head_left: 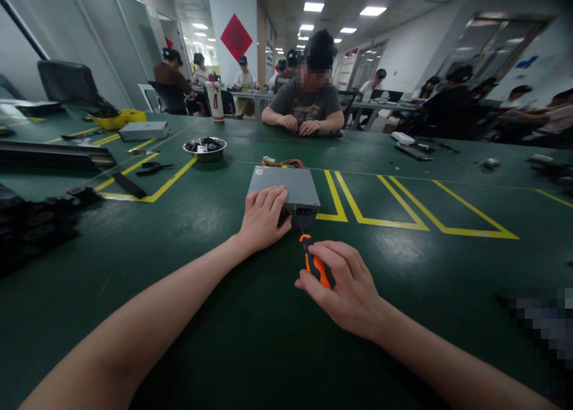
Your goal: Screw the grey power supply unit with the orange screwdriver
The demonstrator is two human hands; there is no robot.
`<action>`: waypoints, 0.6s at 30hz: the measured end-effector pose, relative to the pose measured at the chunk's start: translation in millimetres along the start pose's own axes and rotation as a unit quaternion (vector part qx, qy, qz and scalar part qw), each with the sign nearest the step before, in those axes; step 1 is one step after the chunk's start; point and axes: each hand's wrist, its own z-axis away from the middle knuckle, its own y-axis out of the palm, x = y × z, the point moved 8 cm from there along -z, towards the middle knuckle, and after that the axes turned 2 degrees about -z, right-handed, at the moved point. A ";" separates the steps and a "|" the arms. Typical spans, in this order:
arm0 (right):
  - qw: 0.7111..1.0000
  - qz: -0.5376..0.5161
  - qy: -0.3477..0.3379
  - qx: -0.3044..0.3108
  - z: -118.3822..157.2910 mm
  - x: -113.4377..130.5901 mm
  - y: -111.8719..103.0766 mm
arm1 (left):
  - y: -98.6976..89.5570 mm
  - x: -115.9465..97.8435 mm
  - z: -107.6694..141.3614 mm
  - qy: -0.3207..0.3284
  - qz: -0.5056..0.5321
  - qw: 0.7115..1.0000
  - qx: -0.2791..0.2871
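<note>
A grey metal computer power supply [286,181] lies on the green table in front of me, its cable bundle [290,163] coming out at the far side. My left hand [265,219] is closed over its near left corner, fingers on the top and thumb at the near face. An orange and black screwdriver [316,264] is between the fingers and thumb of my right hand [344,281]. Its shaft points up at the near face of the power supply, below the socket. Whether the tip sits in a screw is too small to tell.
A metal bowl [205,150] of small dark parts stands beyond, to the left. Black parts [36,225] are heaped at the left, near a second grey metal box [144,129]. Yellow tape [394,224] marks the table at right. Across the table sits a person [304,102].
</note>
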 end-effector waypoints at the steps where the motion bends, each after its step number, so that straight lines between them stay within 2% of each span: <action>1: 1.000 0.001 -0.005 -0.001 -0.1 0.4 -0.7 | -0.2 0.1 -0.1 0.000 -0.001 1.000 0.000; 10: 1.000 -0.001 -0.002 -0.010 -6.7 -1.1 -6.6 | -0.7 0.2 0.1 0.001 0.001 1.000 0.002; 14: 0.999 0.031 -0.018 0.006 -10.9 3.6 -10.4 | -1.0 -0.2 -0.3 0.000 0.004 1.000 0.003; 18: 1.000 0.007 -0.013 0.011 -9.8 2.5 -8.8 | -1.0 -0.2 -0.1 -0.002 0.004 1.000 0.003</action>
